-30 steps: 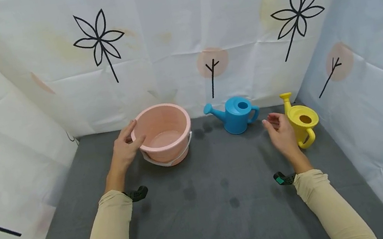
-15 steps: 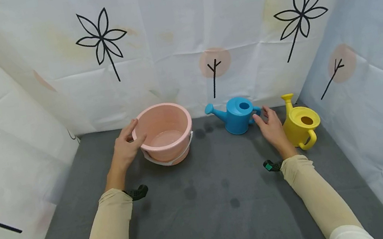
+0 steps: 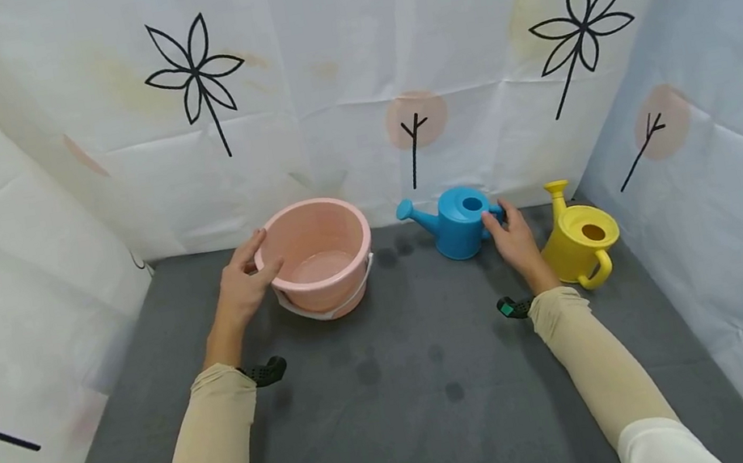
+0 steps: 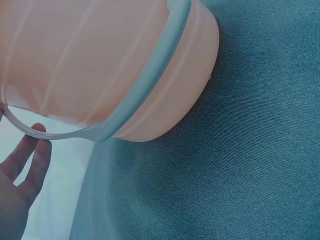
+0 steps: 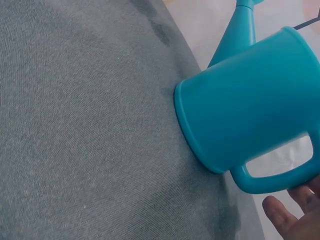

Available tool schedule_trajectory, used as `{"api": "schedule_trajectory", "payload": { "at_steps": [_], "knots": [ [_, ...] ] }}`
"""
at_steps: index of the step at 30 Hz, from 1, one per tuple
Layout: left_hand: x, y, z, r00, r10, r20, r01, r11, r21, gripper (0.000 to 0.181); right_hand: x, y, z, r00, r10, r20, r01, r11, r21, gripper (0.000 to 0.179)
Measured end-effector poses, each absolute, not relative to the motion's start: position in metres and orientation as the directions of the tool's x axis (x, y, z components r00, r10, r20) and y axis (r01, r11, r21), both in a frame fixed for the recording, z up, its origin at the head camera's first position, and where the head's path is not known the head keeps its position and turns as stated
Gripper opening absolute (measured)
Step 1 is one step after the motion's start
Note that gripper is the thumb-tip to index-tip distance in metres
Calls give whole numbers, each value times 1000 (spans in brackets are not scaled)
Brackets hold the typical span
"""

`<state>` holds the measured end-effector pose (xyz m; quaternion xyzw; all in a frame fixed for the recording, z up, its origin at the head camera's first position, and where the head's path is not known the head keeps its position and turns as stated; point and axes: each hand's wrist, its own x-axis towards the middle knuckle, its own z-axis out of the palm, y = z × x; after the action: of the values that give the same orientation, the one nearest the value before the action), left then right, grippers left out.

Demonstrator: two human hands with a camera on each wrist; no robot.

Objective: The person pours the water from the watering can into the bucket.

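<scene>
A pink bucket (image 3: pixel 326 295) with a thin white handle (image 4: pixel 142 82) stands upright at the back left. My left hand (image 3: pixel 239 293) holds its left rim, thumb over the edge and fingers along the outside. The left wrist view shows fingertips by the end of the bucket's handle. Right of the bucket stands a blue watering can (image 3: pixel 456 230), spout to the left. My right hand (image 3: pixel 515 244) is at its handle (image 5: pixel 280 182). Fingers touch the handle's outer side, while the thumb (image 5: pixel 277 212) is spread apart from it.
A yellow watering can (image 3: pixel 571 255) stands to the right of my right hand, close to the forearm. Printed cloth walls (image 3: pixel 344 154) rise behind and at both sides of the dark grey table (image 3: pixel 403 423).
My right hand has moved left, away from the yellow watering can, to the handle of the blue one. The left hand and the bucket have stayed in place.
</scene>
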<state>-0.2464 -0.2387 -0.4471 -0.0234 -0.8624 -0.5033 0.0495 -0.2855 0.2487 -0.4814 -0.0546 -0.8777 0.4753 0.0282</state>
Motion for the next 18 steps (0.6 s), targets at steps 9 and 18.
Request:
{"api": "schedule_trajectory", "payload": {
  "at_steps": [9, 18],
  "knots": [
    [-245, -238, -442, -995, -14, 98, 79, 487, 870, 68, -285, 251, -489, -995, 100, 5, 49, 534, -844, 65],
    [-244, -238, -442, -995, -12, 101, 84, 472, 877, 68, -282, 250, -504, -994, 95, 54, -2, 479, -878, 46]
  ]
}}
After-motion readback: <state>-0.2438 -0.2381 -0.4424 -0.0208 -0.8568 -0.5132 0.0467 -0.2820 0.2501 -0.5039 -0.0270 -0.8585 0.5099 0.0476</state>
